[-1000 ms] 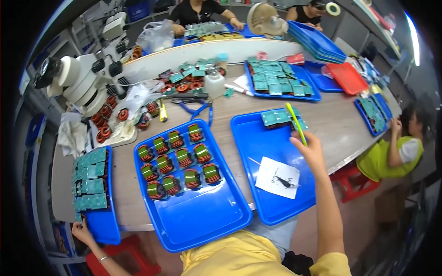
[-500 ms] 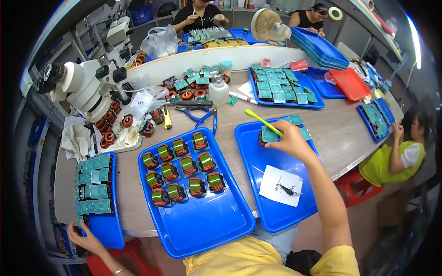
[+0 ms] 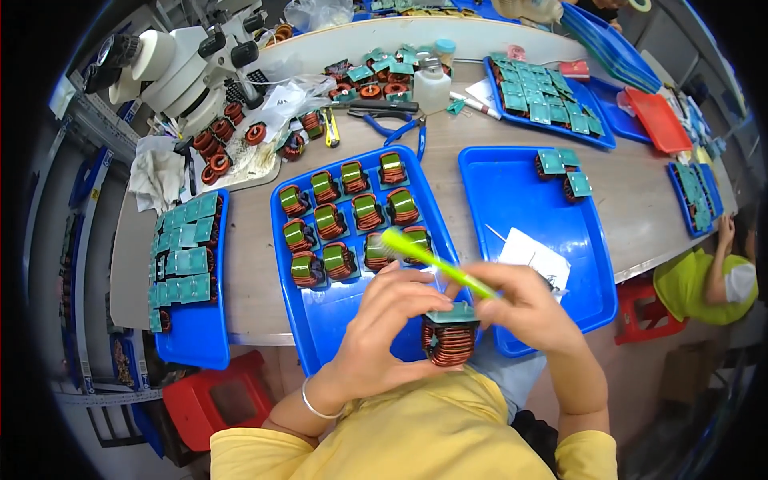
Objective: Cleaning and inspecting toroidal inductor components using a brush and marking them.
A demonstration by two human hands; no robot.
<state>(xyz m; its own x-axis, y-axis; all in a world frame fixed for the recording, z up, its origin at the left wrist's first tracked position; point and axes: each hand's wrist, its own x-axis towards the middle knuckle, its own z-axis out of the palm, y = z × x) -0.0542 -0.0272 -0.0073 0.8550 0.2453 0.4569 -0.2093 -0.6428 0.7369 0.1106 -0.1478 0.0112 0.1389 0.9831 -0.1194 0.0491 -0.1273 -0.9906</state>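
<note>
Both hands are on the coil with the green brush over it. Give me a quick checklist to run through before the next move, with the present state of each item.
1. Coil held firmly: ok. The left hand and the right hand both grip the copper coil.
2. Brush in hand: ok. The green brush is in the right hand, with its head up over the middle tray.
3. Green base plate seated on the coil: cannot tell, fingers cover most of it.
4. Free space on the middle tray: ok, its near part is bare.
5. Right tray has room: ok, only a few pieces and a paper slip lie on it.
</note>
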